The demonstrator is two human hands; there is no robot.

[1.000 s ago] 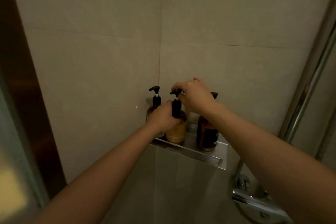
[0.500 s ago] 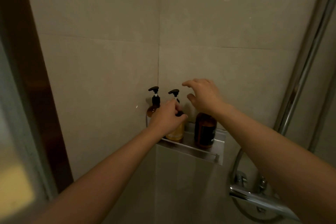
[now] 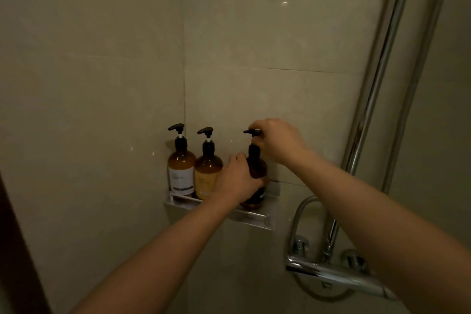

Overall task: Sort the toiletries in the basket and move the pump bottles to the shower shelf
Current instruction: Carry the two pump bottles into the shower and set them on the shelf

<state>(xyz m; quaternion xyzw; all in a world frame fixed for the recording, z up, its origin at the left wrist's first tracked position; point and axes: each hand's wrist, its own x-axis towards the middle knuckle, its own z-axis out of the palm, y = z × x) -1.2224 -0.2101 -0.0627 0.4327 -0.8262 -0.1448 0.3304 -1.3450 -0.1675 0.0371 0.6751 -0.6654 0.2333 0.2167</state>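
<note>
Three amber pump bottles stand upright in a row on the metal shower shelf (image 3: 257, 219) in the tiled corner. The white-label bottle (image 3: 181, 168) is at the left and the yellow-label bottle (image 3: 207, 173) is in the middle. At the right stands the dark-label bottle (image 3: 256, 163). My left hand (image 3: 237, 181) is wrapped around the dark-label bottle's body. My right hand (image 3: 277, 140) pinches that bottle's black pump head from the right. The basket is out of view.
A chrome mixer tap (image 3: 331, 273) with a looping hose (image 3: 300, 214) sits below and right of the shelf. A chrome riser rail (image 3: 379, 79) runs up the right wall. A dark door frame (image 3: 15, 250) edges the left.
Both hands left the yellow-label bottle and went right to the dark-label bottle. My left hand now grips its body and my right hand took hold of its pump head.
</note>
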